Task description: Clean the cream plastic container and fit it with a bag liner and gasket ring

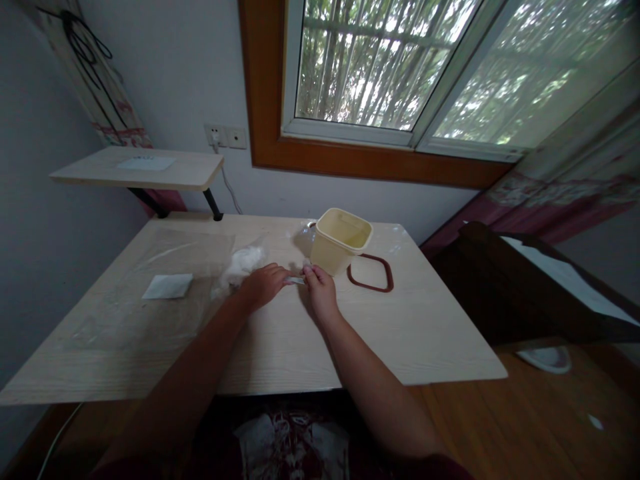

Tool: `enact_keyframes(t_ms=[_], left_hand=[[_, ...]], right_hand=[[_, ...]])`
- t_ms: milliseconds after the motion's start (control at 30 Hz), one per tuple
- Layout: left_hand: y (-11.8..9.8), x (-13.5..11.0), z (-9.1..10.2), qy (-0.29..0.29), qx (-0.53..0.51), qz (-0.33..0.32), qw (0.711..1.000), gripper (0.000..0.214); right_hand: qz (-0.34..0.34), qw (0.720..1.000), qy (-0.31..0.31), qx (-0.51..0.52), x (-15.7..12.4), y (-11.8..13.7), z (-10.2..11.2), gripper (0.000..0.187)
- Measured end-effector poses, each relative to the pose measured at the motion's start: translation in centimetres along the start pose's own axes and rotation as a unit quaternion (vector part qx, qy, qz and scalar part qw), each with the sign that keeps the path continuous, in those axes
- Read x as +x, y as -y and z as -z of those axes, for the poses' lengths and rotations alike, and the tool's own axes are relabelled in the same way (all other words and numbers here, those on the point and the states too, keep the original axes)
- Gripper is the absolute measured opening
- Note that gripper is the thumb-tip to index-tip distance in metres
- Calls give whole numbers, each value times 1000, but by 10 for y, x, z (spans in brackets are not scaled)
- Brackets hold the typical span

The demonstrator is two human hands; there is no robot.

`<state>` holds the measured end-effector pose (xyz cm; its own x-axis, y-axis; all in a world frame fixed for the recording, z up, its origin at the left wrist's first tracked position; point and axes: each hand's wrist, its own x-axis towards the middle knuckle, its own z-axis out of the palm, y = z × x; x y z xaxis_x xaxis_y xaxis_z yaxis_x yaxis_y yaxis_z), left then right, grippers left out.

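Note:
My left hand [265, 287] and my right hand [320, 291] meet near the middle of the pale wood-grain table [400, 333]. Between their fingertips, both hands pinch a small silvery strip [296, 281], too small to identify. A cream plastic tub [341, 252] stands open just beyond my right hand, with a clear plastic bag [303, 239] crumpled behind it. To its right lies a brown rubber gasket ring [373, 289]. A white fluffy wad [243, 264] sits just past my left hand, on a clear plastic sheet [115, 313] with a white square pad [167, 287].
A small wall-mounted shelf [135, 167] with a white sheet stands behind the table at left, below a wall socket [216, 136]. A window is at the back. Dark furniture [480, 287] stands to the right, above a wooden floor.

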<state>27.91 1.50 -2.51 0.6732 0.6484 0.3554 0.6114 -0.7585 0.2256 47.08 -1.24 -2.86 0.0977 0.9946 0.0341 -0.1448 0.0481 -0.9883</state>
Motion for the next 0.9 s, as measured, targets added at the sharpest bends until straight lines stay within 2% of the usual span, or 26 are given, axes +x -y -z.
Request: enact_keyframes(t_ms=[100, 267, 500, 700, 900], left_hand=[[6, 0, -1, -7, -1, -7, 1000, 36], [5, -2, 5, -12, -5, -44, 999, 42], [6, -3, 3, -7, 37, -60, 997, 43], [13, -2, -2, -29, 53, -94, 994, 34], [14, -4, 6, -55, 43, -117, 991, 23]], right_hand=[[82, 985, -20, -150, -2, -1, 0, 33], [115, 947, 29, -299, -4, 1, 1, 36], [118, 916, 59, -379, -4, 6, 1, 33], [100, 890, 83, -438, -5, 12, 2, 32], [87, 848, 121, -509, -8, 19, 0, 30]])
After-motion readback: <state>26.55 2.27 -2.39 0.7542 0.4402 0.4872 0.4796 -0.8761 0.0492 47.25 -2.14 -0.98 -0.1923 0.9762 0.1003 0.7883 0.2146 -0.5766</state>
